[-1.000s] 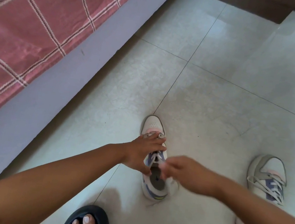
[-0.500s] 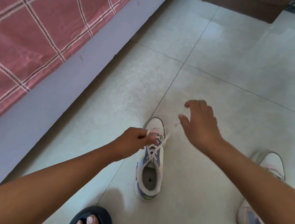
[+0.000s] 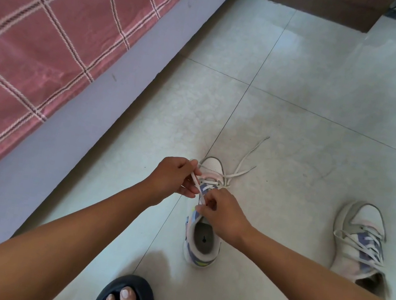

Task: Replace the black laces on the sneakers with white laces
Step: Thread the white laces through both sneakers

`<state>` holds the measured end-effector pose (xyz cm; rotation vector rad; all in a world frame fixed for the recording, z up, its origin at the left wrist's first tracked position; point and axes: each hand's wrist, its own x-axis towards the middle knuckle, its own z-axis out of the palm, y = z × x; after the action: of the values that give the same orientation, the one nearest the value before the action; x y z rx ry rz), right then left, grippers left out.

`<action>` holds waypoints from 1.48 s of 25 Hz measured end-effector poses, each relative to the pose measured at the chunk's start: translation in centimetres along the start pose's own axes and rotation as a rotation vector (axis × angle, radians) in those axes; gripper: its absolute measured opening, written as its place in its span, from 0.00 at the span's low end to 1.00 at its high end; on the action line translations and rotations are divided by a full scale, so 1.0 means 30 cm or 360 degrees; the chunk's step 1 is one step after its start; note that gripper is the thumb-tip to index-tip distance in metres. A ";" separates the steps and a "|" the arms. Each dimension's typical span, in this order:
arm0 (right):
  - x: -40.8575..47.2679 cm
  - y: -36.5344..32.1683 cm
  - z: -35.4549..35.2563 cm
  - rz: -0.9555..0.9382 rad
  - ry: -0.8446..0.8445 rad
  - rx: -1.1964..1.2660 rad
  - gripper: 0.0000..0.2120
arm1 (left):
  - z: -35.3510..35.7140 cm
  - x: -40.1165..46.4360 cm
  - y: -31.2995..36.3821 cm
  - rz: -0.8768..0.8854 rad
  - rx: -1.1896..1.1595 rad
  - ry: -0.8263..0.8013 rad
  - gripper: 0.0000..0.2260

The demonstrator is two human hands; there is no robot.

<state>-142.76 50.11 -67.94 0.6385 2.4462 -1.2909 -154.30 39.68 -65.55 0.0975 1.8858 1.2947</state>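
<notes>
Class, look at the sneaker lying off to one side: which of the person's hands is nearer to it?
Right. The right hand is on the side toward the spare sneaker; the left hand lies farther away.

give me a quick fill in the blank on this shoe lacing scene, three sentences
1. Both hands, left hand and right hand, pinch a ____ lace.
2. The sneaker being laced has a loose lace end lying on the ____.
3. The other sneaker stands to the ____ of it.

Missing words: white; floor; right
</notes>
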 end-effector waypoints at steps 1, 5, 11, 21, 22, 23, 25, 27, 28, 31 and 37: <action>-0.004 0.004 -0.006 0.0023 -0.0016 0.0197 0.13 | -0.002 -0.001 0.004 0.0014 0.0048 0.0021 0.15; -0.013 0.043 -0.055 0.0156 -0.0192 0.1055 0.08 | -0.007 -0.024 -0.015 0.0008 0.0059 -0.0048 0.15; -0.001 0.033 -0.038 0.0157 -0.0084 0.1008 0.12 | -0.026 -0.028 0.006 0.0056 -0.0072 -0.0240 0.18; 0.013 0.029 -0.040 0.0079 -0.0288 0.0791 0.13 | 0.080 -0.008 -0.020 0.0277 0.0245 -0.0378 0.11; 0.009 0.023 -0.045 0.0084 -0.0291 0.0876 0.12 | 0.091 -0.010 -0.040 0.0242 0.0334 -0.0450 0.12; 0.005 0.022 -0.047 0.0092 -0.0301 0.0942 0.12 | 0.088 -0.011 -0.061 0.0211 0.0442 -0.0461 0.13; 0.006 0.027 -0.046 0.0143 -0.0307 0.1059 0.12 | 0.052 -0.012 -0.086 0.0194 0.0652 -0.0401 0.15; 0.010 0.044 -0.044 0.0263 -0.0295 0.1232 0.10 | 0.000 -0.021 -0.089 0.0280 0.0915 -0.0285 0.15; 0.014 0.052 -0.045 0.0353 -0.0288 0.1342 0.09 | -0.028 -0.027 -0.087 0.0381 0.1056 -0.0180 0.17; 0.024 0.057 -0.046 0.0619 -0.0280 0.1631 0.05 | -0.095 -0.063 -0.081 0.0459 0.1330 -0.0164 0.24; 0.037 0.041 -0.037 0.0484 -0.0057 0.1271 0.13 | -0.092 -0.102 -0.095 -0.0078 0.1869 -0.0881 0.14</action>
<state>-143.13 51.90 -68.70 1.0983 1.6417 -2.0911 -153.07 34.84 -65.71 0.8959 1.8597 -0.0469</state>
